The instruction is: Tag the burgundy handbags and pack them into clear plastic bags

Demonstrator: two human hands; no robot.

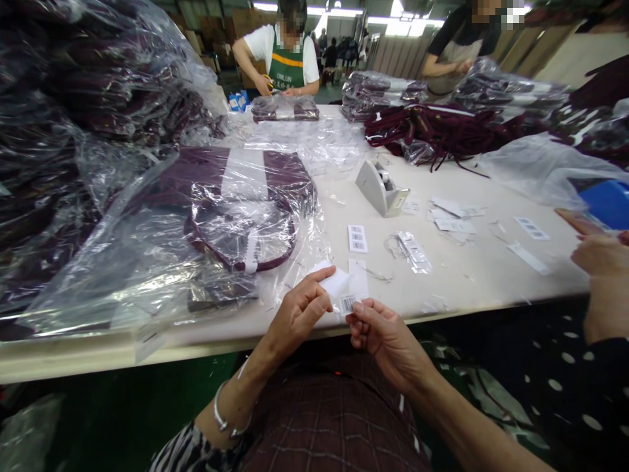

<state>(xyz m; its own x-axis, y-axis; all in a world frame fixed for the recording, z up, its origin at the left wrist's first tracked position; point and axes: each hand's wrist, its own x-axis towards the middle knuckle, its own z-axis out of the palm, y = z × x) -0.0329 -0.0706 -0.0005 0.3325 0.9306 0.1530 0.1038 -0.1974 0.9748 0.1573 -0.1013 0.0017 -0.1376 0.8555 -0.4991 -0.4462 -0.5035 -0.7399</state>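
My left hand point(301, 307) pinches a blank white card point(336, 282) near the table's front edge, the index finger stretched along it. Just to its right, my right hand point(381, 329) holds a small barcode label point(347, 303) between thumb and index finger. The label is close beside the card; whether they touch I cannot tell. Beyond my hands lie a white sheet of barcode stickers point(358, 238), a white paper strip point(358, 275) and a bundle of white tags point(414, 252) with strings. A maroon bag point(289, 174) in clear plastic lies flat to the left.
A grey tape dispenser point(381, 189) stands mid-table. Plastic-wrapped maroon goods point(98, 85) pile high at left. Maroon straps point(432, 128) lie at the back right. Two people point(287, 65) work across the table; another person's hand point(602, 255) is at right.
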